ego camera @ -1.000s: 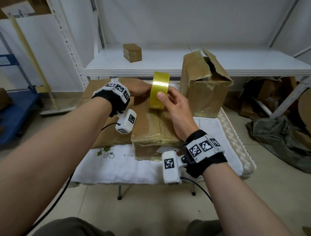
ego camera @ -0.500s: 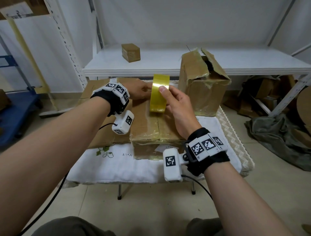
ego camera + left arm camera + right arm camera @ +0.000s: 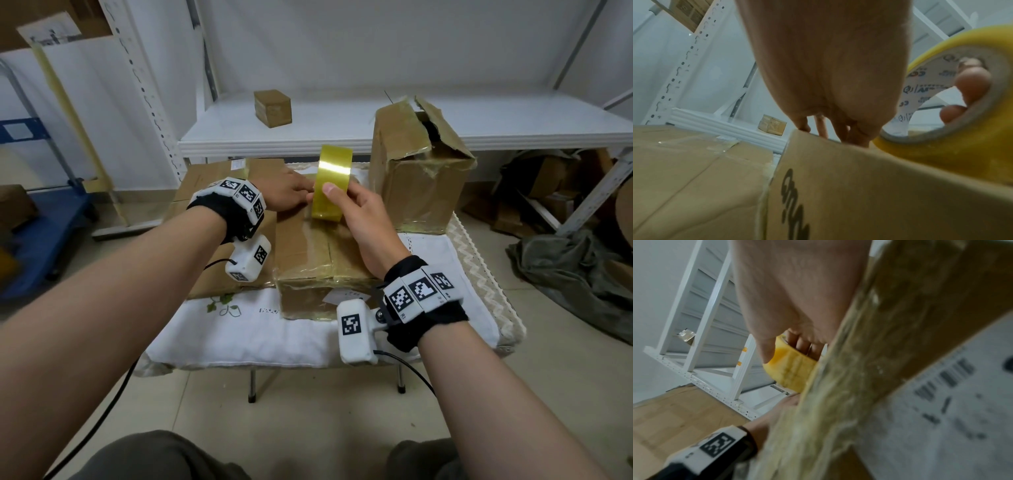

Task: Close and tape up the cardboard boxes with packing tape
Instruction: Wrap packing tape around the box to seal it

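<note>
The right hand [image 3: 363, 212] grips a roll of yellow packing tape [image 3: 332, 181], thumb on the outer face and fingers [image 3: 972, 84] curled through the core, holding it upright on edge over the far end of the closed cardboard box [image 3: 308, 253] at the centre of the surface [image 3: 239, 329]. The left hand [image 3: 284, 192] lies on top of that box at the roll's 9 o'clock, its fingertips next to the tape; whether they pinch the tape's loose end is hidden, so I cannot tell how that hand is set. The box's top seam carries glossy tape. At its 9 o'clock flattened cardboard [image 3: 205, 181] lies under the left wrist. At 2 o'clock a bigger box [image 3: 418, 178] stands with its flaps torn and partly open. A small box [image 3: 273, 108] sits on the white shelf [image 3: 342, 130] at 12 o'clock.
</note>
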A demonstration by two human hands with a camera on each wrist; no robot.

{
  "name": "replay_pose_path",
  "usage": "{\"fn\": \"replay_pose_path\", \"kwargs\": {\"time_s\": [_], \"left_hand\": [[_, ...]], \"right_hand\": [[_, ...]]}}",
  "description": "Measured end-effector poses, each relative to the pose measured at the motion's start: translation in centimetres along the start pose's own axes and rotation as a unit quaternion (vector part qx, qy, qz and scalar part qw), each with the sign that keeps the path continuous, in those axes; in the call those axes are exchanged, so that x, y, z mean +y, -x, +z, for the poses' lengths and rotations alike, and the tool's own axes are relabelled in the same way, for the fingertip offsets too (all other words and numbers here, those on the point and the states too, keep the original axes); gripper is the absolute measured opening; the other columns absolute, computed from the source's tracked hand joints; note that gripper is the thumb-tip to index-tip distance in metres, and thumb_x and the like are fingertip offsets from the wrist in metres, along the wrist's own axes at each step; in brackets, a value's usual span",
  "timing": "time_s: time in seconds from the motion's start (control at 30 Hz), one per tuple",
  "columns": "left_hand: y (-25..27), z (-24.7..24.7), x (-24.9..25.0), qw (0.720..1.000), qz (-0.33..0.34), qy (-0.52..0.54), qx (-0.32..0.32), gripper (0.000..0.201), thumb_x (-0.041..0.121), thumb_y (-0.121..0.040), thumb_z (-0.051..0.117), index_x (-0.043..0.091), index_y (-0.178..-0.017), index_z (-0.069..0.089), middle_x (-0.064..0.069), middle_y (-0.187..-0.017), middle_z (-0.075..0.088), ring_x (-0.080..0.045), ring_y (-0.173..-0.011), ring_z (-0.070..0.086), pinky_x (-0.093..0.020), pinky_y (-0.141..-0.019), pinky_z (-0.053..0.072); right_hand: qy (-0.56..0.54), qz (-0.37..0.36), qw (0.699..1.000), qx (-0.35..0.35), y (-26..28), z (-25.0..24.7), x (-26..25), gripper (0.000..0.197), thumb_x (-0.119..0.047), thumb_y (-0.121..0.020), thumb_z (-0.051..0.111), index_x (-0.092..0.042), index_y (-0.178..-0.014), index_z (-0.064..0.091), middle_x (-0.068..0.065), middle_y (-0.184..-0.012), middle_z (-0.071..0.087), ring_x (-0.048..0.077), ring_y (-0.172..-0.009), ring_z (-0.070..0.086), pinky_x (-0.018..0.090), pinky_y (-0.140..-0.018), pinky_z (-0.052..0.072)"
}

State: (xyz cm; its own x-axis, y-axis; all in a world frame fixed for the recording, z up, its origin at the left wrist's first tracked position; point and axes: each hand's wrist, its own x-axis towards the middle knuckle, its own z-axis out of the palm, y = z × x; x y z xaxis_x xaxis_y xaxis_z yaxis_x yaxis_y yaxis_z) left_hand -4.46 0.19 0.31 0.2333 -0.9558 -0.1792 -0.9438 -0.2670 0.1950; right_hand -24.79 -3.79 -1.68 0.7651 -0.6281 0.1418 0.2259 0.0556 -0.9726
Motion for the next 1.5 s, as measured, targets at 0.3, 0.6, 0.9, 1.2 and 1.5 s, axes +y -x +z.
{"fn": "replay_pose_path", "kwargs": {"time_s": [0.3,0.6,0.9,1.2,1.5], "left_hand": [[0.6,0.8,0.6,0.999,-0.022,-0.027,0.009,0.057,0.042,-0.099,0.032,0.008,-0.143,0.047,-0.013,-0.154,0.038,-0.029,-0.143,0.029,-0.039,-0.118,0.020],[1.3,1.5,1.0,0.999,0.028,-0.023,0.008,0.050,0.041,-0.105,0.027,0.015,-0.147,0.040,-0.004,-0.156,0.034,-0.026,-0.147,0.019,-0.031,-0.118,0.003],[0.8,2.0,0.0,0.991,0.041,0.114,0.057,0.032,0.055,-0.089,0.041,0.037,-0.106,0.062,-0.007,-0.119,0.063,-0.034,-0.121,0.053,-0.051,-0.106,0.040],[3.0,2.3,2.1,0.976,0.021,0.205,0.062,0.036,0.021,-0.099,0.052,0.057,-0.097,0.056,0.005,-0.123,0.061,-0.018,-0.117,0.051,-0.034,-0.108,0.033],[2.0,3.3,0.8,0.966,0.045,0.251,0.038,0.051,0.050,-0.068,0.052,0.056,-0.119,0.058,0.004,-0.142,0.052,-0.021,-0.134,0.042,-0.050,-0.115,0.028]], "right_hand": [[0.008,-0.017,1.000,0.004,0.1,-0.2,0.1,0.024,-0.017,-0.100,0.062,-0.010,-0.122,0.068,0.000,-0.104,0.078,0.013,-0.101,0.073,0.023,-0.083,0.059],[-0.023,-0.005,0.999,0.022,0.2,-0.2,-0.3,0.029,-0.024,-0.101,0.062,-0.003,-0.121,0.069,0.015,-0.102,0.078,0.017,-0.090,0.074,0.023,-0.072,0.058],[-0.021,0.005,0.999,0.027,0.3,0.1,-0.2,0.037,-0.035,-0.098,0.064,-0.005,-0.119,0.070,0.019,-0.112,0.075,0.033,-0.107,0.072,0.049,-0.100,0.056],[0.031,0.016,0.998,0.053,0.7,0.5,-0.1,0.042,-0.044,-0.094,0.068,-0.008,-0.115,0.074,0.009,-0.111,0.077,0.026,-0.109,0.072,0.047,-0.106,0.052],[0.104,0.006,0.994,0.035,1.4,-0.4,-0.3,0.028,-0.017,-0.096,0.069,-0.010,-0.123,0.070,0.007,-0.117,0.075,0.022,-0.113,0.069,0.043,-0.105,0.053]]}}
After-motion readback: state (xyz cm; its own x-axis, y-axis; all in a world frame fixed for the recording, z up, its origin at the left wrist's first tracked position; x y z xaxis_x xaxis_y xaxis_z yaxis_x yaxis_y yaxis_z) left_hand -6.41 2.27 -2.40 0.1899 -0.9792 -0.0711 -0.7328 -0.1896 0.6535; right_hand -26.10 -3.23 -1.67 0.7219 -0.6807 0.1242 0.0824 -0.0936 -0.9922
